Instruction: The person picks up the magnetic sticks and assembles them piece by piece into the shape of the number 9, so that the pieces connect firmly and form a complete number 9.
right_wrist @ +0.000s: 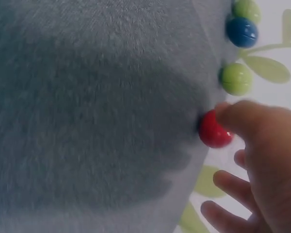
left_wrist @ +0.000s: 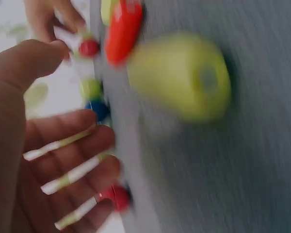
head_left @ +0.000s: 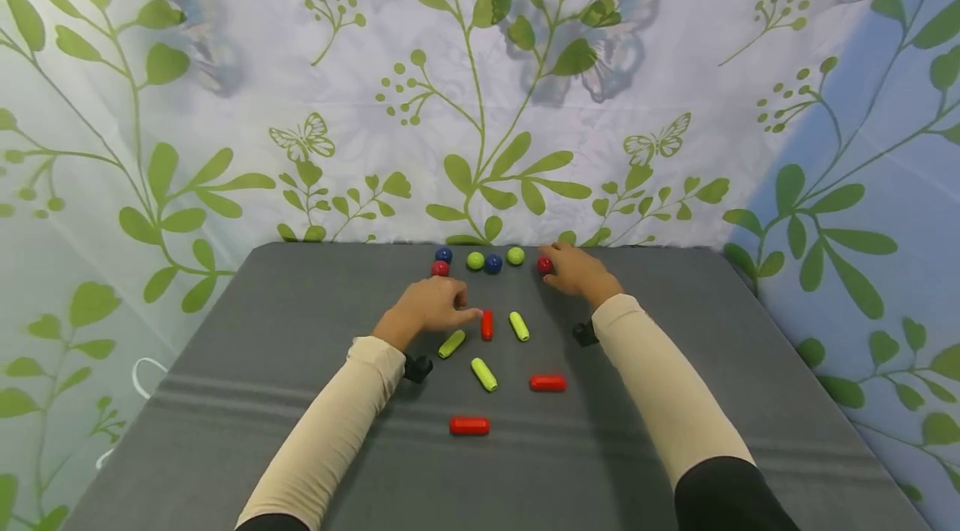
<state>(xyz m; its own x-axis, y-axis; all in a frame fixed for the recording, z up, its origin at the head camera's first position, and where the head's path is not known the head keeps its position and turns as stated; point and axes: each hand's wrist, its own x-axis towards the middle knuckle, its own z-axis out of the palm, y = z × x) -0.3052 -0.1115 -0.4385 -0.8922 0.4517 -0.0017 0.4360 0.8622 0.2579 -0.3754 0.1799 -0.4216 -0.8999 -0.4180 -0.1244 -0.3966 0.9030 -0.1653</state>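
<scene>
Your right hand (head_left: 576,271) is at the glossy red ball (head_left: 545,265), far edge of the matte grey table (head_left: 285,314); whether its fingers grasp, cannot tell. Your left hand (head_left: 431,303), fingers relaxed, holds nothing. Step appears to be ball handling; next calls for steady fingertip control.

Red ball at my right hand (head_left: 576,268): glossy, round, resting in the upper centre-right of the head view; my thumb crosses it in the right wrist view, though whether I pinch it cannot be told. Second red ball (head_left: 440,268): round, upper centre-left, just beyond the fingers of my left hand (head_left: 431,306), contact unclear. Red cylinder (head_left: 487,325): smooth, lying near the middle of the frame, long axis almost vertical, just beside my left thumb tip. Yellow-green cylinder (head_left: 452,343): lying aslant, right end higher, just below my left hand; a dark spot marks its near end in the left wrist view.
</scene>
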